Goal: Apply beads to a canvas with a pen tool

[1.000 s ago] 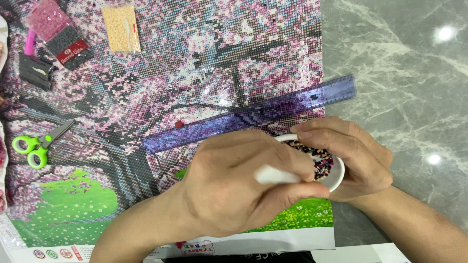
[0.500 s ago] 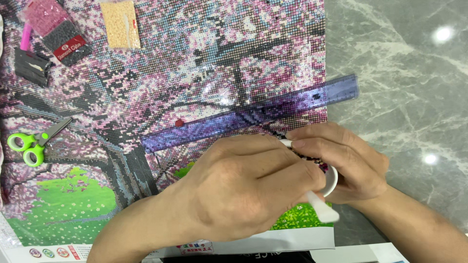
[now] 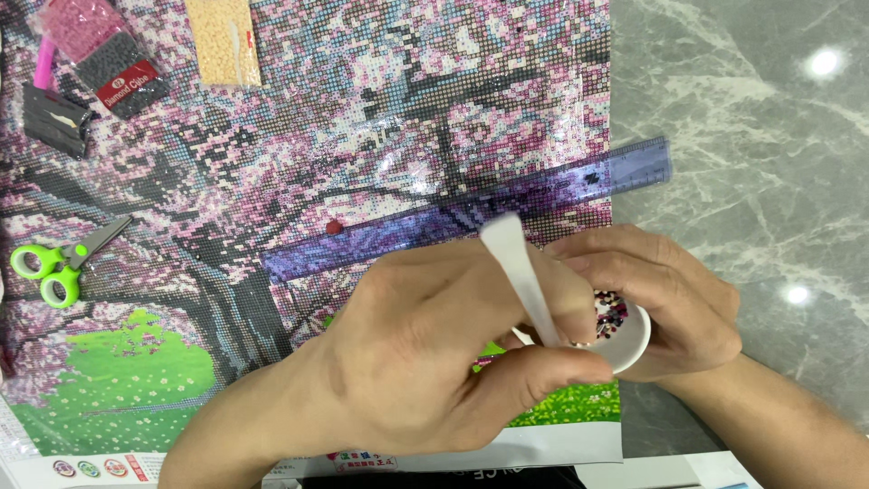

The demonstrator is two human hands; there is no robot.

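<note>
While the left hand (image 3: pixel 425 353) pinches the pen (image 3: pixel 520 272), tip in the cup (image 3: pixel 625 330), the right hand (image 3: pixel 670 299) grips it. Best keep the cup level.

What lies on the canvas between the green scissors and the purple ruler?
In the head view, no loose thing lies between the green scissors and the purple ruler; only the beaded canvas, showing dark trunk and pink blossom.

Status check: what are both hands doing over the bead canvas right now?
Left hand pinching white pen tool, tip in white bead cup. Right hand cradling cup. Purple ruler lies just beyond; nothing blocking.
</note>
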